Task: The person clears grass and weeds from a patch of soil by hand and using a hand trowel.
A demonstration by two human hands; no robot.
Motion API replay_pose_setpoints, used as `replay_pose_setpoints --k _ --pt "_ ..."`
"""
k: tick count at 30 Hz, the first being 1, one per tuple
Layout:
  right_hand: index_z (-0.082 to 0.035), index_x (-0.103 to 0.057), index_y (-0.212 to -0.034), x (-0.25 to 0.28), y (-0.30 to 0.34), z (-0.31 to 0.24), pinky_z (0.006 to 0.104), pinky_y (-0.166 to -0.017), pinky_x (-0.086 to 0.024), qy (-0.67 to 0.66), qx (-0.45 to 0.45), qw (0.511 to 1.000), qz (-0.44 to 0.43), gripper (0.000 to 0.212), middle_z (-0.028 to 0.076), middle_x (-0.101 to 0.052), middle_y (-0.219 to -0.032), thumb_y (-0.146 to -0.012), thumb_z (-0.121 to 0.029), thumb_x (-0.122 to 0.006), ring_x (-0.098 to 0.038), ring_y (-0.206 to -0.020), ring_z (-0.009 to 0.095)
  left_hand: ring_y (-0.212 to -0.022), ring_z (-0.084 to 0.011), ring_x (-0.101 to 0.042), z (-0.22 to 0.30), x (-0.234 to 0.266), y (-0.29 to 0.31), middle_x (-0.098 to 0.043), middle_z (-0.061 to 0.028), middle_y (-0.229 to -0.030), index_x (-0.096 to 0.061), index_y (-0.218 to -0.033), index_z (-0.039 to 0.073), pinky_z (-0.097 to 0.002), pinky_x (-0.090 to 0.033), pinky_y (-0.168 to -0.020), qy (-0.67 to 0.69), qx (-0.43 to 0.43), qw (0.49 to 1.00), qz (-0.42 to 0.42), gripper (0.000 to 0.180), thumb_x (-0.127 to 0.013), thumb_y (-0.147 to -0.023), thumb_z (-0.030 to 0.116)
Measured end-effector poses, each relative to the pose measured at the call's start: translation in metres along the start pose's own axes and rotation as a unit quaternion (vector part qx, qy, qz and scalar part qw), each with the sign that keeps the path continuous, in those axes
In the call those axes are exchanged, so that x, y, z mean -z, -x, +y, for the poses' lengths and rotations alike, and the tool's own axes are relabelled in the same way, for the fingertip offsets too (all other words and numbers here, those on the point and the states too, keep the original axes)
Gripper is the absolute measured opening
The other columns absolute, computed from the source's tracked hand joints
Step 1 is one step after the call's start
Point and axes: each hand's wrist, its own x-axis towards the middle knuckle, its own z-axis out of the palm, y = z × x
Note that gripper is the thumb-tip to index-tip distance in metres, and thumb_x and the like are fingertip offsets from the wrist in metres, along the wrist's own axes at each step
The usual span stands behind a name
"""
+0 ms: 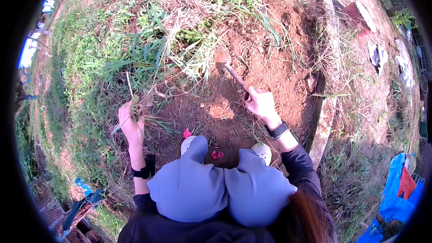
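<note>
- The patch of bare red soil (252, 76) serves as landmark; at its near edge, by the person's knees, a few pink petals (186, 133) lie on already cleared ground.
- Left of the patch, the left hand (131, 123) is clenched around a pulled tuft of grass and roots (141, 103).
- On the patch, the right hand (260, 103) grips the handle of a small hoe (227, 67), blade on the soil at the weeds' edge.
- Beyond and left of the patch, a thick clump of green grass (153, 49) stands uncut; by my judgement, much weeding remains.
</note>
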Motion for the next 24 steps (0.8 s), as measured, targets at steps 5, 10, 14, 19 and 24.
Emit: replay_pose_setpoints --k 5,10,14,19,24 --pt "-0.012 -0.060 -0.094 0.031 0.023 0.005 0.0349 -0.043 -0.044 -0.017 0.032 0.999 0.001 0.029 0.007 -0.052 -0.060 -0.066 -0.012 -0.061 -0.054 -0.047 0.025 -0.090 -0.0246 -0.053 0.061 -0.092 -0.017 -0.053 -0.0062 -0.102 -0.053 -0.114 0.012 -0.0319 -0.049 -0.072 -0.304 -0.255 0.890 -0.225 0.061 -0.062 -0.056 -0.005" --pt "-0.016 -0.054 -0.111 0.090 0.048 -0.004 0.0359 -0.047 -0.047 -0.039 -0.214 0.976 -0.021 0.044 0.008 -0.057 -0.056 -0.068 -0.016 -0.063 -0.058 -0.049 0.027 -0.092 -0.0280 -0.055 0.069 -0.191 -0.048 -0.039 -0.0104 -0.128 -0.035 -0.133 0.016 -0.0310 -0.051 -0.070 -0.361 -0.325 0.822 -0.297 0.071 -0.051 -0.067 -0.005" --pt "-0.013 -0.038 -0.132 0.192 0.041 -0.037 0.0339 -0.044 -0.045 0.007 -0.211 0.976 -0.045 0.069 0.009 -0.054 -0.053 -0.068 -0.015 -0.065 -0.056 -0.045 0.025 -0.077 -0.0251 -0.058 0.041 -0.242 -0.084 -0.035 -0.0168 -0.134 -0.027 -0.137 0.011 -0.0297 -0.051 -0.057 -0.447 -0.377 0.756 -0.295 0.071 -0.047 -0.071 -0.004" --pt "-0.007 -0.042 -0.130 0.284 0.056 -0.073 0.0288 -0.040 -0.036 0.012 -0.020 0.997 0.069 0.069 0.003 -0.052 -0.059 -0.067 -0.013 -0.068 -0.045 -0.041 0.017 -0.057 -0.0188 -0.060 -0.035 -0.255 -0.117 -0.046 -0.0239 -0.122 -0.037 -0.129 0.005 -0.0259 -0.049 -0.046 -0.618 -0.307 0.695 -0.201 0.058 -0.055 -0.073 0.006" --pt "-0.016 -0.015 -0.138 0.349 0.074 -0.098 0.0294 -0.044 -0.037 0.110 0.038 0.978 0.172 0.086 0.005 -0.056 -0.066 -0.072 -0.016 -0.071 -0.045 -0.044 0.017 -0.062 -0.0251 -0.064 -0.067 -0.257 -0.124 -0.057 -0.0193 -0.094 -0.052 -0.090 0.005 -0.0317 -0.051 -0.050 -0.552 -0.291 0.741 -0.248 0.018 -0.055 -0.073 0.008"
